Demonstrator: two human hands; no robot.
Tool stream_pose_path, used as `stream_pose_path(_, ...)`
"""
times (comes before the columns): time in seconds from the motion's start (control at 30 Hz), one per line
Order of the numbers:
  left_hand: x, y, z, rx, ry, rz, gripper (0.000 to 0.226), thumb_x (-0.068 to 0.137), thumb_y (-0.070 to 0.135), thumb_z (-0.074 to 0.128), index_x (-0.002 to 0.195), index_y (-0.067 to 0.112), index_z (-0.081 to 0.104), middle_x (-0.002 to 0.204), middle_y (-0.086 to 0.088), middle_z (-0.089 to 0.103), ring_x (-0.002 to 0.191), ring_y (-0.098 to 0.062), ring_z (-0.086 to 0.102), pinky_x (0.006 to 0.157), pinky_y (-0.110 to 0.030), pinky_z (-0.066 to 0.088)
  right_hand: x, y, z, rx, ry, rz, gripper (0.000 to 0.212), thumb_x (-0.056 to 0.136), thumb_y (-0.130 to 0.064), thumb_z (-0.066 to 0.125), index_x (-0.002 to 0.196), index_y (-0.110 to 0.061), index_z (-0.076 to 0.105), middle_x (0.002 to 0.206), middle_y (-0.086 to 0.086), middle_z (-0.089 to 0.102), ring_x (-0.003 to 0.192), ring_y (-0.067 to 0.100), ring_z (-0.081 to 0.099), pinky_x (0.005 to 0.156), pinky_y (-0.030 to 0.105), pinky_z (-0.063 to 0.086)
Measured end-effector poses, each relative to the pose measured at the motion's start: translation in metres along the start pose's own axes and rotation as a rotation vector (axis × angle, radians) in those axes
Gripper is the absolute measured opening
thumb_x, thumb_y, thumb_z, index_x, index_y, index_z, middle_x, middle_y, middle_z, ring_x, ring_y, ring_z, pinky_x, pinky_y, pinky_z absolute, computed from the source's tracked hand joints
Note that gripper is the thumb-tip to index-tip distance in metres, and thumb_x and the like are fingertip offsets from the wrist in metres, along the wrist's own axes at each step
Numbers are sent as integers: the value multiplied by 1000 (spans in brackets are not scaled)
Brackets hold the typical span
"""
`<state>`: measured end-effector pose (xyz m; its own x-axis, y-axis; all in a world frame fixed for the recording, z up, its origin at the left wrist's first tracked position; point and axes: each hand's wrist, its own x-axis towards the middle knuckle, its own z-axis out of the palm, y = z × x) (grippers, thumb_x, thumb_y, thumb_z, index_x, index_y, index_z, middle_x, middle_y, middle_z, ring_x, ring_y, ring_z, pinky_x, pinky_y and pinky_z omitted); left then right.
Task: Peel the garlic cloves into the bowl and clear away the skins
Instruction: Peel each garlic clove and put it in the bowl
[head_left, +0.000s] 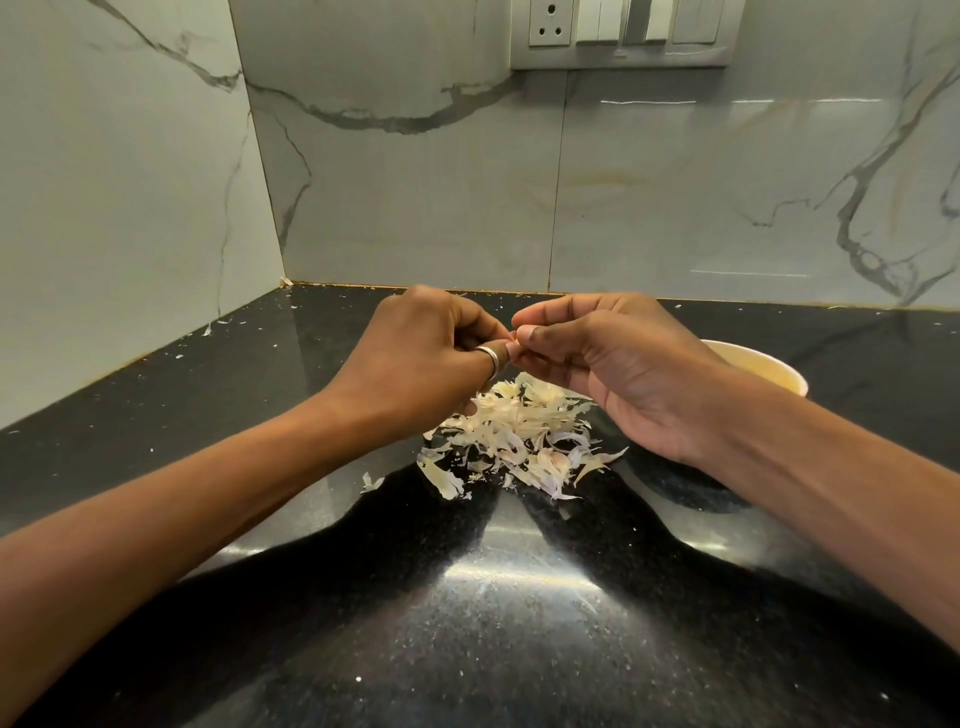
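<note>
My left hand and my right hand meet fingertip to fingertip above the black counter. Between their curled fingers they pinch a small garlic clove, of which only a pale sliver shows. A ring sits on my left thumb. Directly below the hands lies a loose pile of pale garlic skins. A cream bowl stands behind my right wrist, and my right hand and forearm hide most of it; what it holds is hidden.
The black stone counter runs into a corner of marble-patterned wall tiles. Small skin flakes lie scattered near the left wall. A socket and switch panel is mounted high on the back wall.
</note>
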<state>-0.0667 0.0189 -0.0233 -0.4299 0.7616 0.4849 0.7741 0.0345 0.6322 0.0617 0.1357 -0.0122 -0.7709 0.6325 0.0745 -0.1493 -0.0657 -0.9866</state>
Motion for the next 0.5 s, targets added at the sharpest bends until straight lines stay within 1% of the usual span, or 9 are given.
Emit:
stream_pose_path(0.1,0,2,-2,-150,-38,-127,9,91,23,75,87,15,78,74,-3,74,70,-15,72,58,-28,60,-1,-1,0,-28,9,-2,15,89,12,66,100,4,72,92,17,75,81,19,75,76,25,62)
stream_pose_path(0.2,0,5,-3,-271,-70,-229,9,91,19,74,87,12,77,79,-7,74,71,-12,69,60,-28,58,-1,-1,0,-51,12,-8,16,89,13,65,101,4,72,95,18,75,84,20,74,75,24,62)
stream_pose_path(0.27,-1,5,-3,-307,-79,-271,9,92,15,71,87,11,77,79,-8,74,70,-10,68,59,-26,57,-2,-1,0,-64,12,-14,16,90,13,64,100,4,72,96,18,75,85,20,73,76,24,62)
stream_pose_path(0.4,-1,8,-4,-392,-93,-353,12,93,7,65,90,7,77,76,-4,71,68,-9,65,57,-26,56,-2,-1,1,-81,7,-19,18,91,14,62,98,2,73,99,19,76,86,20,73,78,26,63)
stream_pose_path(0.5,-1,11,-4,-437,-91,-391,15,93,4,62,91,5,76,77,-6,70,67,-10,64,56,-26,57,-2,-1,2,-93,6,-23,20,92,15,60,97,2,73,97,17,77,86,20,73,79,26,63)
